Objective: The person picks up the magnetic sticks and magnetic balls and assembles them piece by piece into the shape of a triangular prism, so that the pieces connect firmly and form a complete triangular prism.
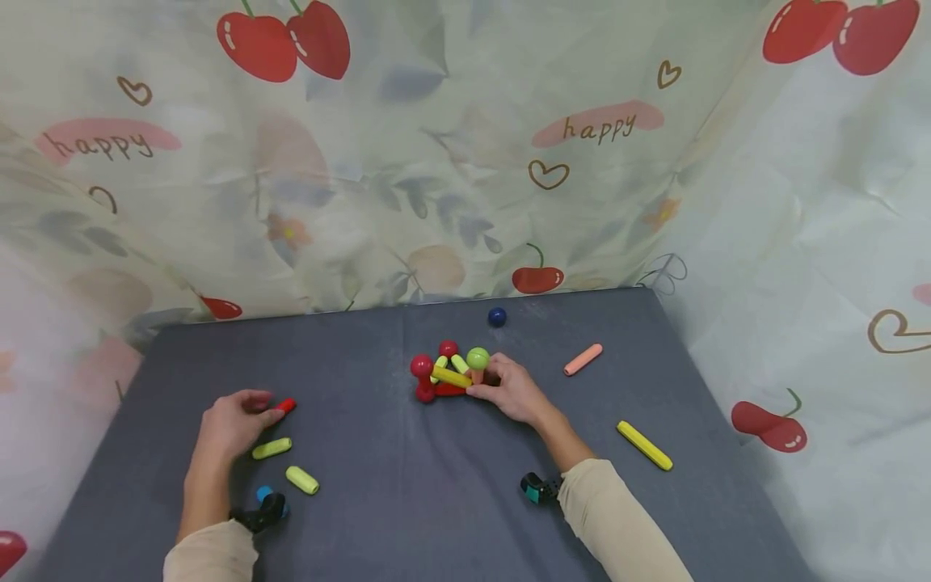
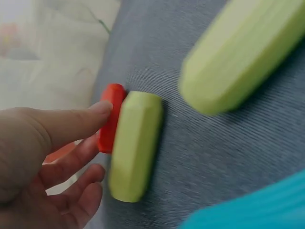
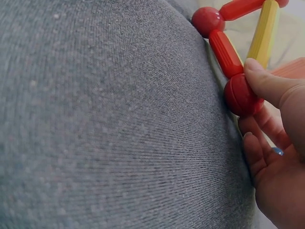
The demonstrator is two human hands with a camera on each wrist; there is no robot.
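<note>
My left hand (image 1: 231, 424) pinches a short red rod (image 2: 112, 119) between thumb and forefinger, at the left of the table. Right beside that rod lies a light green rod (image 2: 136, 148). My right hand (image 1: 515, 390) grips a near corner of a ball-and-rod frame (image 1: 449, 390) in the middle. In the right wrist view, its thumb and fingers are around a red ball (image 3: 242, 95) joined to a red rod (image 3: 226, 53). A yellow rod (image 3: 265, 33) slants across the frame. A light green ball (image 1: 478, 358) tops an upright orange rod, partly hidden by the fingers.
Another light green rod (image 1: 302, 480) lies nearer me, and a blue piece (image 1: 264, 492) is partly covered by the left wrist strap. Toward the back sits a dark blue ball (image 1: 497, 317). To the right are an orange rod (image 1: 583, 360) and a yellow rod (image 1: 644, 445).
</note>
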